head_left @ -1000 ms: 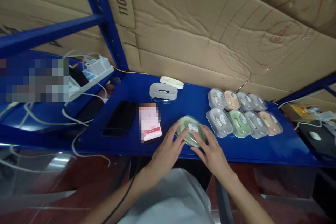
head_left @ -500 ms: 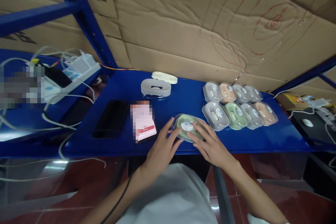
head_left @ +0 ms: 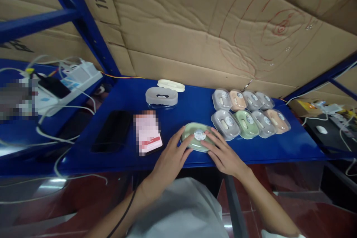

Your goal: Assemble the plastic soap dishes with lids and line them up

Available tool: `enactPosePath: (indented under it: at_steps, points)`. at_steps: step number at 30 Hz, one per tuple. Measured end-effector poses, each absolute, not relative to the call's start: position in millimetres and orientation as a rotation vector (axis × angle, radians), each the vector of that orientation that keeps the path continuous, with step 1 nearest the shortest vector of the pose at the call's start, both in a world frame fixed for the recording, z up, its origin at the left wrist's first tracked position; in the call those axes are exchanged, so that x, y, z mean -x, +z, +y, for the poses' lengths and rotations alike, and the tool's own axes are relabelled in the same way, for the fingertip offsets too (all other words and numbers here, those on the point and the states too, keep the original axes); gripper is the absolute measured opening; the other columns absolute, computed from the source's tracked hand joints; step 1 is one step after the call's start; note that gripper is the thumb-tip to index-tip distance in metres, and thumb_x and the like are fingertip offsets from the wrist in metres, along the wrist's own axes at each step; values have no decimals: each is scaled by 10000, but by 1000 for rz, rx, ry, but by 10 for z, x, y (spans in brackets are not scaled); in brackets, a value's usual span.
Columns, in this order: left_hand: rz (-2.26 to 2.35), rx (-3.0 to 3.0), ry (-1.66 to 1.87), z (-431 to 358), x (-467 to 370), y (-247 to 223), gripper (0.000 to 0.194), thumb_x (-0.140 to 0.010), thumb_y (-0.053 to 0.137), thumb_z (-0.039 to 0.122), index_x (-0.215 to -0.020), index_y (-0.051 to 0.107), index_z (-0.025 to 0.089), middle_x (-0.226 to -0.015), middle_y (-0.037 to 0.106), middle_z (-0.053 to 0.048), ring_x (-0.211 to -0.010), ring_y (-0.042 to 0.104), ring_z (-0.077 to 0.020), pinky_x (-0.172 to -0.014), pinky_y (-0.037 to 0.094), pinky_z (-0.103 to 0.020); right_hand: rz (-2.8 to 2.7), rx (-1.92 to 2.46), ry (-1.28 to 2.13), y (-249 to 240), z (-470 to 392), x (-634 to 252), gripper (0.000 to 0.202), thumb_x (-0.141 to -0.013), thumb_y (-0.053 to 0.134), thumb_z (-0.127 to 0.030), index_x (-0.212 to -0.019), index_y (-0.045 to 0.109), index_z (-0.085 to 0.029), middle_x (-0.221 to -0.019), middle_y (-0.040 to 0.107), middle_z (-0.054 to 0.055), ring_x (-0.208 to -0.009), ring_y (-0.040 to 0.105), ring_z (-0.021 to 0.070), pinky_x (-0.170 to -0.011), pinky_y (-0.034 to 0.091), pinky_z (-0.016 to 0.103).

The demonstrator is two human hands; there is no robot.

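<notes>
A green soap dish [head_left: 192, 131] under a clear plastic lid lies at the front edge of the blue table, a round white label on its top. My left hand [head_left: 173, 152] holds its left side, fingers along the rim and thumb near the front. On the right side, my right hand [head_left: 224, 153] presses it, with some fingers resting over the lid beside the label. The fingers hide the dish's right end. Close by on the right, several lidded soap dishes [head_left: 225, 123] stand in two rows, in grey, green and peach.
A grey dish part [head_left: 161, 97] and a cream dish part [head_left: 171, 85] stand at the back. Left of my hands lie a phone with a lit screen [head_left: 147, 134] and a black flat object [head_left: 113, 131]. Cardboard [head_left: 178, 37] walls the back; cables and a power strip [head_left: 80, 78] are far left.
The clear lid now sits closer over the green dish; its edge stood out more before. Both hands stay on it with little movement. The view has shifted slightly.
</notes>
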State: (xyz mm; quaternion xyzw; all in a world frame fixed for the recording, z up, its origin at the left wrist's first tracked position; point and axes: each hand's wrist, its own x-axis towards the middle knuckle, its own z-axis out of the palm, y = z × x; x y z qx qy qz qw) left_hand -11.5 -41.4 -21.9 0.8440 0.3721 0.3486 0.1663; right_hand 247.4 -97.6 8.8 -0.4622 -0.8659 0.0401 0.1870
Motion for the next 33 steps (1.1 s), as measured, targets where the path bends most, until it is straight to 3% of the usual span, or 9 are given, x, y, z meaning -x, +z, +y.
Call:
enactPosePath:
  at_steps: [4,9,15,22,26,30,33]
  points:
    - [1086,-2403,993,-379,118,-214,446,-1092,564,299,-1533,498,307,-1647,480,-146,-1476,563,-305,-1178,537,-504,-2451,1273,91,72,-874,-2511,631,-1095,430,-150,-1702,294,-257,-1765,315,99,-1681,122,298,-1290,385,612]
    - [1080,-2372,961,-397,100,-149,432,-1114,508,288,-1542,448,280,-1668,436,-170,-1531,499,-306,-1212,499,-520,-2447,1204,89,61,-769,-2594,609,-1099,399,-153,-1690,330,-284,-1723,406,94,-1666,209,280,-1285,405,597]
    - [1050,-2298,925,-425,77,-117,526,-1066,602,277,-1551,399,256,-1714,330,-184,-1603,377,-328,-1265,424,-555,-2414,1200,72,25,-614,-2594,645,-1066,606,-390,-1659,389,-259,-1682,443,157,-1641,281,335,-1252,425,637]
    - [1110,-2237,959,-338,64,-158,608,-1042,611,201,-1596,373,275,-1694,348,-172,-1575,417,-317,-1238,465,-528,-2426,1220,137,60,-490,-2540,581,-1099,508,-260,-1663,383,-318,-1734,379,93,-1671,189,310,-1273,388,644]
    - [1131,-2284,961,-276,72,-166,540,-1070,555,186,-1583,430,301,-1714,325,-169,-1517,495,-312,-1192,514,-528,-2457,1194,120,64,-442,-2551,586,-1092,529,-261,-1660,391,-307,-1732,383,95,-1667,207,307,-1272,398,635]
    - [1139,-2334,976,-247,67,-181,515,-1095,477,174,-1597,424,274,-1700,367,-189,-1556,454,-326,-1208,492,-569,-2474,1255,-45,43,-447,-2453,608,-1083,572,-317,-1664,393,-340,-1702,439,89,-1630,315,313,-1243,460,587]
    - [1152,-2376,1022,-263,37,-185,583,-1094,433,136,-1653,342,276,-1766,237,-199,-1643,283,-362,-1250,416,-631,-2428,1429,-223,73,-486,-2277,631,-1059,619,-412,-1655,424,-343,-1608,552,109,-1523,469,344,-1184,515,558]
